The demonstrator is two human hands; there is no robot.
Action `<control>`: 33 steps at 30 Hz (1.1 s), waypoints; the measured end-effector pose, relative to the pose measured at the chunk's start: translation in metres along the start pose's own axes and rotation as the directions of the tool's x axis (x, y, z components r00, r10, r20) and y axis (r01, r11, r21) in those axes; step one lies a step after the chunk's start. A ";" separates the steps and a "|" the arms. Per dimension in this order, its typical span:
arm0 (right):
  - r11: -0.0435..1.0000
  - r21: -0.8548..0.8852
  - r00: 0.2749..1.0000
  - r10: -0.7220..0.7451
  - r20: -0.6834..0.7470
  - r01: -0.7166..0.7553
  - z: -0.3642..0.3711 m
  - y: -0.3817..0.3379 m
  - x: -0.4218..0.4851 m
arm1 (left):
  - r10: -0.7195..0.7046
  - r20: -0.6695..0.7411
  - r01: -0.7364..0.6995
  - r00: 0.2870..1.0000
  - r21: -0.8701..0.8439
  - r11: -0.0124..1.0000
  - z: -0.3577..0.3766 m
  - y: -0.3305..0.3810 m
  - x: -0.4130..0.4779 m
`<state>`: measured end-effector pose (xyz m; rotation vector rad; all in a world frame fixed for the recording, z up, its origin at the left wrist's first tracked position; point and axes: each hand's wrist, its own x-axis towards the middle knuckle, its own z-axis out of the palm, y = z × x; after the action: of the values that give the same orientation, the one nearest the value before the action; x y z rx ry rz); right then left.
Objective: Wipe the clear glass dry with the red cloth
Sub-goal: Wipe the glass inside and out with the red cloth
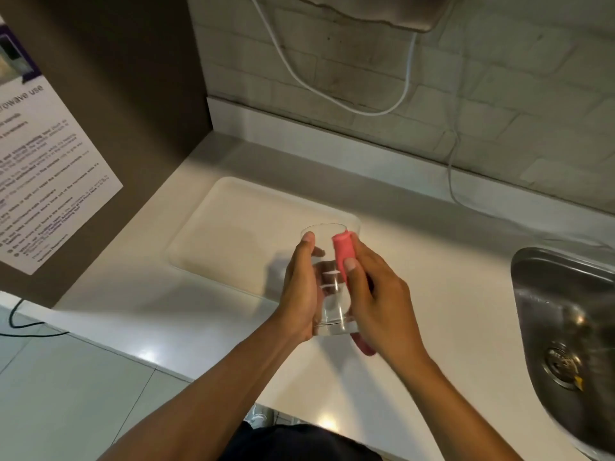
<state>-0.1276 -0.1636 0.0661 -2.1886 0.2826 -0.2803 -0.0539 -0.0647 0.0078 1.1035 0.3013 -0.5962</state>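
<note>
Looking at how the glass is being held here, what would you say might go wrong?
The clear glass is held in the air above the counter, gripped only by the left hand; if wet, it might slip and break. The right hand presses the red cloth over the rim, which could chip under hard pressure.

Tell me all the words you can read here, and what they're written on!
"...owave use": heading on the white paper notice with a purple corner stuck to the brown cabinet side; its start is cut off.
The notice's smaller lines: too blurred to read.
Nothing else carries words.
</note>
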 end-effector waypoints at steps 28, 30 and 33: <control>0.988 -0.071 0.990 -0.140 -0.034 0.137 0.005 -0.011 -0.011 | 0.019 0.068 -0.017 0.998 -0.028 0.999 -0.001 0.003 -0.014; 0.998 -0.045 0.999 -0.051 -0.017 0.050 -0.001 -0.004 -0.012 | 0.024 0.021 -0.023 1.000 -0.026 0.999 -0.004 0.003 -0.013; 0.998 -0.029 0.997 0.054 -0.051 -0.056 -0.004 -0.008 0.006 | -0.005 0.006 0.005 1.000 -0.012 1.000 -0.002 0.000 -0.017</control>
<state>-0.1223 -0.1638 0.0752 -2.2020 0.3771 -0.3025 -0.0676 -0.0580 0.0158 1.0897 0.3019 -0.6010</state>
